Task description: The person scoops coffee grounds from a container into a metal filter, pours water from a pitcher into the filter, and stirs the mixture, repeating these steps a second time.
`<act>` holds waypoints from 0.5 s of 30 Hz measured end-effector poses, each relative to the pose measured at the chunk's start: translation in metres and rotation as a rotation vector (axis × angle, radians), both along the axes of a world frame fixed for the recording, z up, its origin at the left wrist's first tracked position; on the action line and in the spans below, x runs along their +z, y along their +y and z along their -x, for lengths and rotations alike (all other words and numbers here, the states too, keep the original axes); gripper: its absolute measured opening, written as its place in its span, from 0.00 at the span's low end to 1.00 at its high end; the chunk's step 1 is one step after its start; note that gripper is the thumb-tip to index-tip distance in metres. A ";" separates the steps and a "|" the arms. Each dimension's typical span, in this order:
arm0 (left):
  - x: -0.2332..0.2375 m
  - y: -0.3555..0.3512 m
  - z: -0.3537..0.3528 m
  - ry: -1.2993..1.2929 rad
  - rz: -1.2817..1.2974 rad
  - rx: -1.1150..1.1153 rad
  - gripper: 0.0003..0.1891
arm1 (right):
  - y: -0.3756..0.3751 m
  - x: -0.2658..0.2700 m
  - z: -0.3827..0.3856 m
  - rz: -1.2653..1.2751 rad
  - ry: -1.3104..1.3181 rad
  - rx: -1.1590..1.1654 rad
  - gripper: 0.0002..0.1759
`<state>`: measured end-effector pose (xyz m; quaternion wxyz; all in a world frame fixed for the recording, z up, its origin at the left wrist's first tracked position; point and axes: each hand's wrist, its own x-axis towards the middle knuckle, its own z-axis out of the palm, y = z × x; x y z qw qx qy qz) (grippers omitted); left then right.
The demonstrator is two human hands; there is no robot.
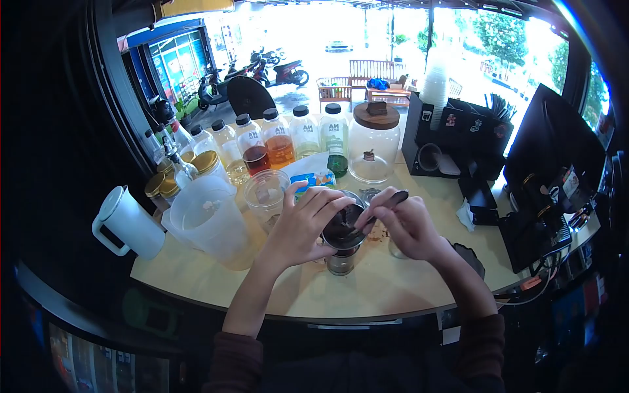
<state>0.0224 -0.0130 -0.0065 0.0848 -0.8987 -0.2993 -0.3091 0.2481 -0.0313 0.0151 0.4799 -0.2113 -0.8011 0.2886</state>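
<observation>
Dark container (341,229) partly hidden by left fingers (319,200); distant car (339,46), details too small.

Left hand (306,219): above table (288,301), fingers arched and parted, thumb opposed in a wide grasp. Right hand (409,229): just beside the left, angled toward it, fingers curled into a close pinch. Forearms (254,295): bare, slanting inward across near edge.

The clear bottles (280,150) in the row on the bench (295,298) bear dark two-line print; the short upper line looks like "NA" or "AN", and the lower seems to contain "ATA", though neither is certain. Marks on the blue packet (313,179), the small stickers (451,120) on the black organizer (422,124) and the shop window (178,69) outside are too small or blurred to read.
</observation>
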 end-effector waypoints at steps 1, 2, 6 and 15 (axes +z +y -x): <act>0.000 -0.001 0.001 0.009 -0.007 0.004 0.43 | 0.003 0.001 -0.005 -0.009 -0.043 -0.009 0.07; 0.000 -0.001 0.001 0.017 -0.012 0.009 0.41 | 0.005 0.002 -0.009 0.084 -0.023 -0.052 0.08; 0.004 -0.002 -0.001 0.026 -0.024 0.009 0.41 | 0.006 0.004 -0.009 0.157 0.044 0.065 0.08; 0.005 -0.003 -0.003 0.064 -0.044 0.023 0.41 | 0.009 0.010 -0.006 0.181 0.064 0.075 0.09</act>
